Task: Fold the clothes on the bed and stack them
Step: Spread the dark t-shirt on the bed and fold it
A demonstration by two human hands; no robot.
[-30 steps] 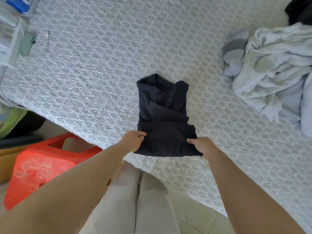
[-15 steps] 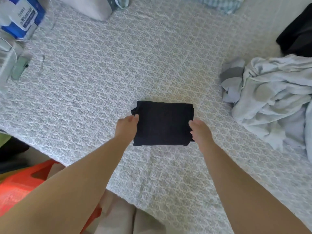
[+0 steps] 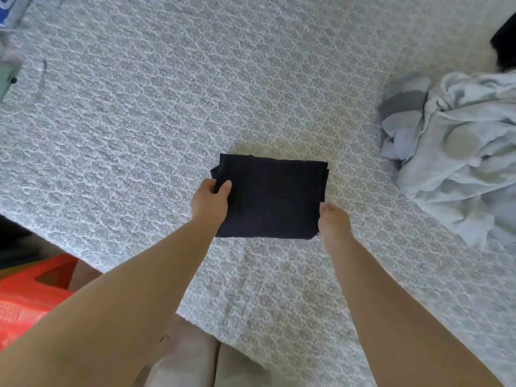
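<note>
Pinching the folded dark garment at both side edges, the hands hold it over the patterned bedspread.

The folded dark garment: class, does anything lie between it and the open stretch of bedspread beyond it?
Nothing visible does. The left hand and right hand hold the folded dark garment by its sides; the bedspread beyond is bare. The crumpled light clothes lie off to the right.

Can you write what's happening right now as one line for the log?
step: fold dark cloth | left hand: grips left edge | right hand: grips right edge | cloth: folded, on bed | pile: unfolded
</note>
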